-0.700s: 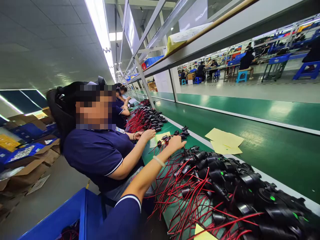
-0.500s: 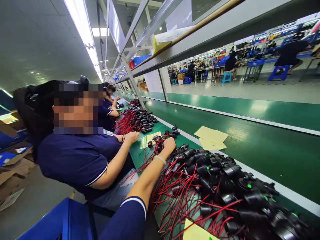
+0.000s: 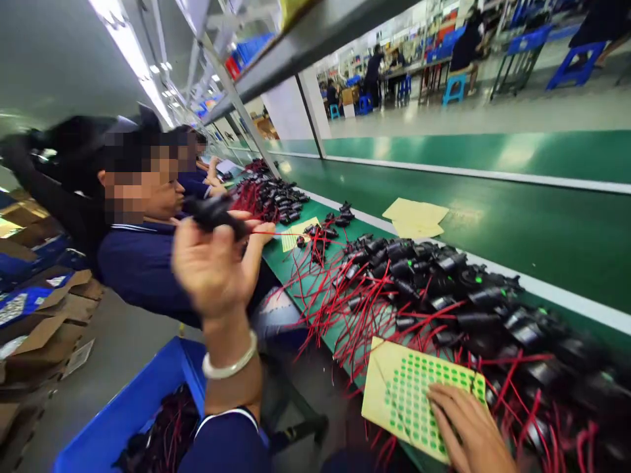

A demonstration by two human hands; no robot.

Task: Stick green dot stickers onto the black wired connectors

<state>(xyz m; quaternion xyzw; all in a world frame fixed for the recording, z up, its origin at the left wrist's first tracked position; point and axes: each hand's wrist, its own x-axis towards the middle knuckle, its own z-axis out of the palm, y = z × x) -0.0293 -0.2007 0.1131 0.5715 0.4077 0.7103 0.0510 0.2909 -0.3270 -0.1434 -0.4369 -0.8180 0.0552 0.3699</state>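
Left hand [image 3: 213,263] raised up, grip closed around 1 black part [image 3: 213,211] with a red wire [image 3: 276,234]. Right hand [image 3: 470,430] flat and open on the yellow sheet of green dots [image 3: 409,394], low on the green worktop [image 3: 305,276].

Factory hall, assembly line

A green conveyor belt [image 3: 493,217] runs under a metal shelf [image 3: 315,33]; ceiling strip lights [image 3: 128,46] glow, blue stools [image 3: 453,85] stand beyond.
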